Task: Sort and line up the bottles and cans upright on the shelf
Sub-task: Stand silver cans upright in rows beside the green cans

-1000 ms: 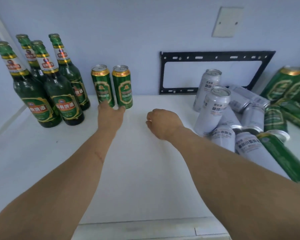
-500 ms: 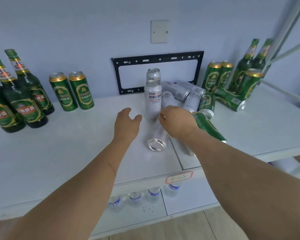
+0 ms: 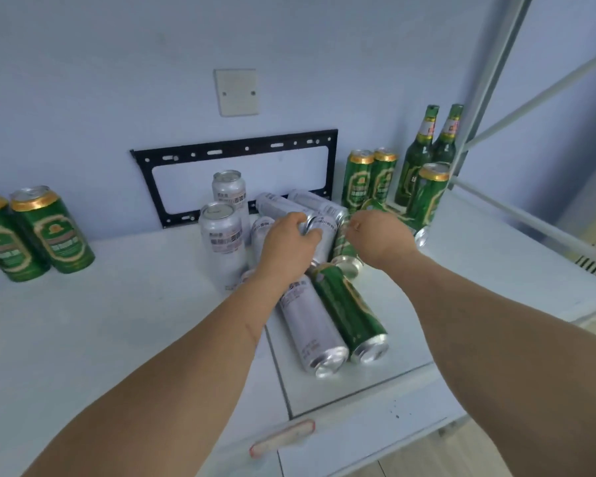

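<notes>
A heap of cans lies on the white shelf (image 3: 117, 321). My left hand (image 3: 288, 246) reaches into the heap, and its thumb and fingers curl round a lying silver can (image 3: 324, 232). My right hand (image 3: 381, 235) is just right of it, over a lying green can (image 3: 343, 244); its fingers are hidden behind its back. Nearer me lie a long silver can (image 3: 310, 325) and a green can (image 3: 350, 311), side by side. Two silver cans (image 3: 224, 235) stand upright left of the heap. Two upright green cans (image 3: 50, 232) stand at the far left.
At the back right stand three green cans (image 3: 358, 180) and two green bottles (image 3: 418, 153), next to a white shelf post (image 3: 489, 80). A black bracket (image 3: 234, 149) hangs on the wall behind. A red-edged label (image 3: 283, 438) marks the shelf's front edge.
The view has swung right, from the bottles at the left to the can heap. Both hands moved forward into the heap; my left hand now grips a lying silver can.
</notes>
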